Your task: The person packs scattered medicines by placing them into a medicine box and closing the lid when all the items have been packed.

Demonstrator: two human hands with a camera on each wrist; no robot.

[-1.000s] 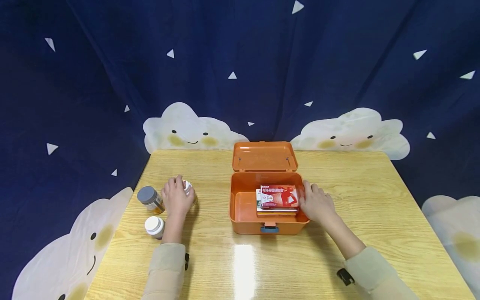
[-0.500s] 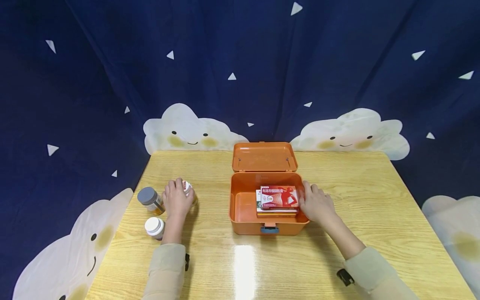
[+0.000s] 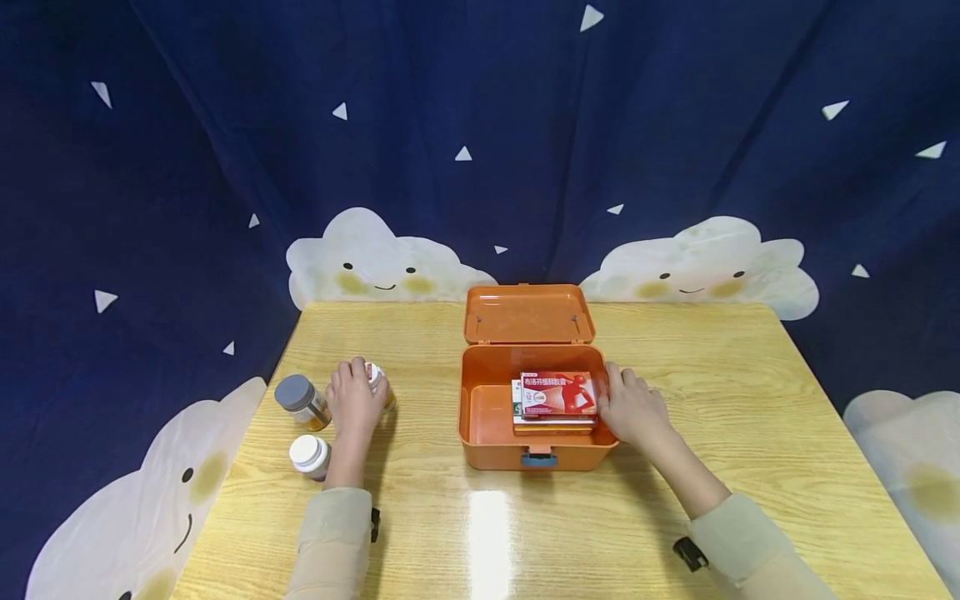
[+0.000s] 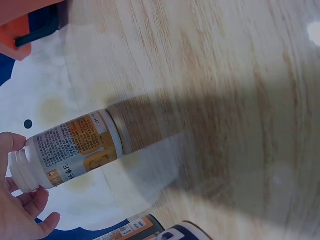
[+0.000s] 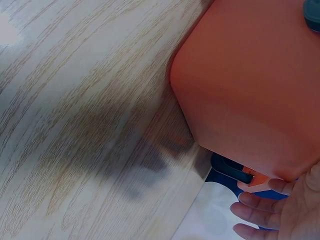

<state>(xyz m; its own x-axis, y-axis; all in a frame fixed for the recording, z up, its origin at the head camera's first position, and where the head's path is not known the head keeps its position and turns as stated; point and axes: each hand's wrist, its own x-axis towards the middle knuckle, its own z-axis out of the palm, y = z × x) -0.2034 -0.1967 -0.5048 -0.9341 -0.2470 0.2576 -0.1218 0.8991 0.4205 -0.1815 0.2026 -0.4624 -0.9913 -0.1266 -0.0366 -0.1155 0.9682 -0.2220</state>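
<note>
On the left, my left hand (image 3: 355, 402) pinches a white-capped pill bottle (image 3: 378, 379) by its cap end. The left wrist view shows the bottle's orange and white printed label (image 4: 80, 142), with its base right at the tabletop. My right hand (image 3: 636, 406) is at the right rim of an orange medicine box (image 3: 491, 417), thumb over the rim and index finger against the wall. In the right wrist view its other fingers (image 5: 260, 218) stick out loosely beside the box. Inside the box lies a red medicine carton (image 3: 558, 393) on top of other cartons.
A grey-lidded bottle (image 3: 300, 398) and a small white bottle (image 3: 309, 454) stand left of my left hand. The box lid (image 3: 529, 312) is tipped back, and a blue-grey latch (image 3: 539, 459) hangs in front. Behind the wooden table (image 3: 720, 358) hangs a dark blue cloth (image 3: 525, 125).
</note>
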